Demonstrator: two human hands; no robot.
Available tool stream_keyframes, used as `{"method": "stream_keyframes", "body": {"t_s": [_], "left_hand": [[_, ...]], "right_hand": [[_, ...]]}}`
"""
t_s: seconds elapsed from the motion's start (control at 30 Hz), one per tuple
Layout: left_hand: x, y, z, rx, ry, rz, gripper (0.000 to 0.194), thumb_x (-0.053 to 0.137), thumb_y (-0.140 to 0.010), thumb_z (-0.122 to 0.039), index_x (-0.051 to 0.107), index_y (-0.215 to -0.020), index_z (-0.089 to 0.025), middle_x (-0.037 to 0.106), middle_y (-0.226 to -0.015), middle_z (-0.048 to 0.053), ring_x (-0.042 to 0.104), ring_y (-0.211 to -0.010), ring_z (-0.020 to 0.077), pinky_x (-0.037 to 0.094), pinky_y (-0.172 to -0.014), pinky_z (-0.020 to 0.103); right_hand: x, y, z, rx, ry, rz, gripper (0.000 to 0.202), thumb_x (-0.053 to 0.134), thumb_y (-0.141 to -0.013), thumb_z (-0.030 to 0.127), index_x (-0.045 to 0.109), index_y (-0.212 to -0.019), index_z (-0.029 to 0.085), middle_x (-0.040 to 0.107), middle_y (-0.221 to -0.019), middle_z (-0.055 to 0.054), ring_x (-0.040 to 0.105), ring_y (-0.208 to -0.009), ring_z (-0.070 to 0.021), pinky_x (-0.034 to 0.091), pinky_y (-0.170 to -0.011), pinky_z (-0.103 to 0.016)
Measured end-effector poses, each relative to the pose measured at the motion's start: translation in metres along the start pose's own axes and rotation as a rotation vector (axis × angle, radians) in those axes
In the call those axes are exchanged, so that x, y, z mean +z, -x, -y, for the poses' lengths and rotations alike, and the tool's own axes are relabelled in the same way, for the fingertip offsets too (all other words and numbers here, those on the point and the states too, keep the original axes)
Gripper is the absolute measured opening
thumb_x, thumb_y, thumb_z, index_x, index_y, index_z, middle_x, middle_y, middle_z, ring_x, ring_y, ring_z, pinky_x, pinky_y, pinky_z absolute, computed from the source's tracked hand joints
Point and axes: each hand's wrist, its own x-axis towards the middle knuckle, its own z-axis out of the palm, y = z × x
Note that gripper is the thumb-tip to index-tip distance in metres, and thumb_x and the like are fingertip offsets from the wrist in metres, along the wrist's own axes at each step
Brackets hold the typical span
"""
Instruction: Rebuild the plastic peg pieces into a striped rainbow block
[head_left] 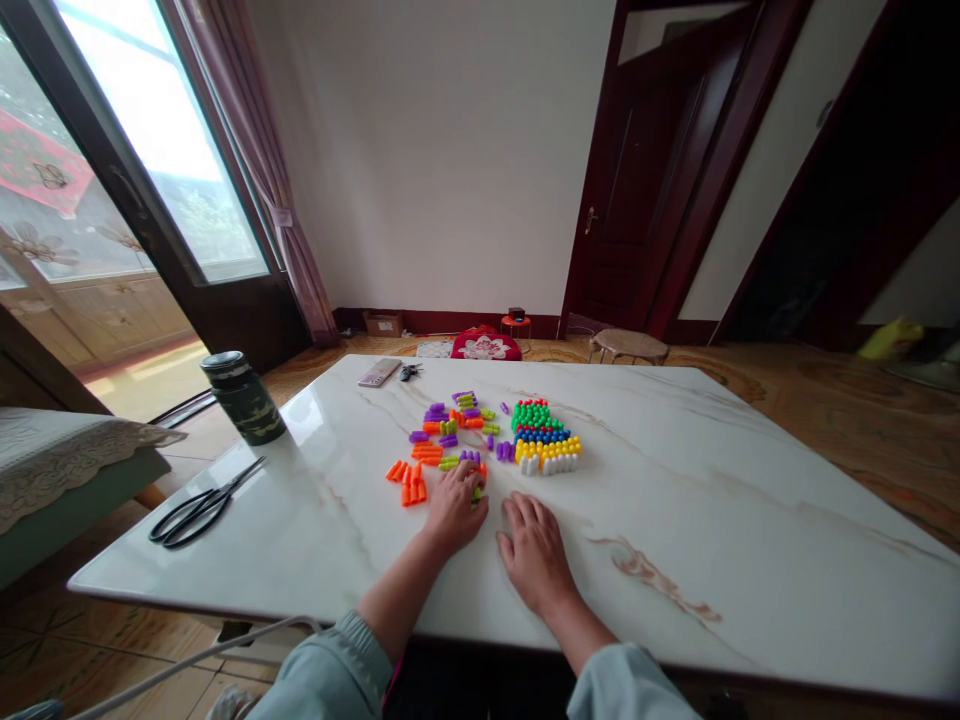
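Note:
My left hand point(454, 505) reaches into the near edge of a spread of small bullet-shaped plastic pieces, its fingers curled around a lime-green piece point(477, 493). Orange pieces point(413, 487) lie left of it, and purple pieces point(469, 456) sit just beyond its fingertips. My right hand point(536, 550) rests palm down on the white table point(660, 520), fingers stretched out and nothing in them. Past it stand sorted rows: white pieces point(551, 464) nearest, then yellow pieces point(559, 450), blue pieces point(551, 436), green pieces point(536, 418) and a few red ones at the back.
Black-handled scissors point(206, 508) lie at the table's left, near a dark camouflage-patterned canister point(244, 398). A phone point(379, 373) and keys point(410, 372) are by the far edge. Beyond the table stand a round stool point(628, 346) and a dark red door point(649, 170).

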Motion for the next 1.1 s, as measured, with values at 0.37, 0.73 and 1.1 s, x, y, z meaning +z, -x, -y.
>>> {"method": "stream_keyframes", "body": {"t_s": [0.37, 0.73, 1.1], "left_hand": [[0.005, -0.009, -0.001, -0.039, -0.025, 0.029, 0.043, 0.060, -0.075, -0.032, 0.052, -0.117, -0.021, 0.052, -0.119, 0.009, 0.051, -0.112, 0.0253, 0.044, -0.096, 0.038], [0.004, -0.008, -0.008, -0.038, -0.065, -0.027, 0.032, 0.061, -0.077, -0.038, 0.056, -0.101, -0.017, 0.056, -0.106, 0.011, 0.050, -0.105, 0.0279, 0.044, -0.094, 0.042], [0.009, -0.007, 0.003, -0.033, 0.126, -0.071, 0.047, 0.059, -0.078, -0.019, 0.052, -0.124, -0.024, 0.053, -0.128, 0.008, 0.050, -0.119, 0.0245, 0.044, -0.099, 0.040]], "right_hand": [[0.001, 0.000, 0.000, 0.003, 0.016, -0.003, 0.042, 0.045, -0.091, 0.030, 0.054, -0.130, 0.017, 0.051, -0.140, -0.009, 0.039, -0.130, -0.0253, 0.027, -0.111, -0.039], [-0.002, 0.000, 0.001, 0.002, 0.013, 0.004, 0.043, 0.045, -0.091, 0.029, 0.054, -0.131, 0.016, 0.051, -0.139, -0.009, 0.039, -0.130, -0.0251, 0.027, -0.112, -0.039], [-0.001, 0.000, 0.000, -0.013, 0.033, -0.005, 0.042, 0.045, -0.090, 0.029, 0.054, -0.129, 0.017, 0.051, -0.139, -0.009, 0.040, -0.129, -0.0245, 0.028, -0.111, -0.039]]}}
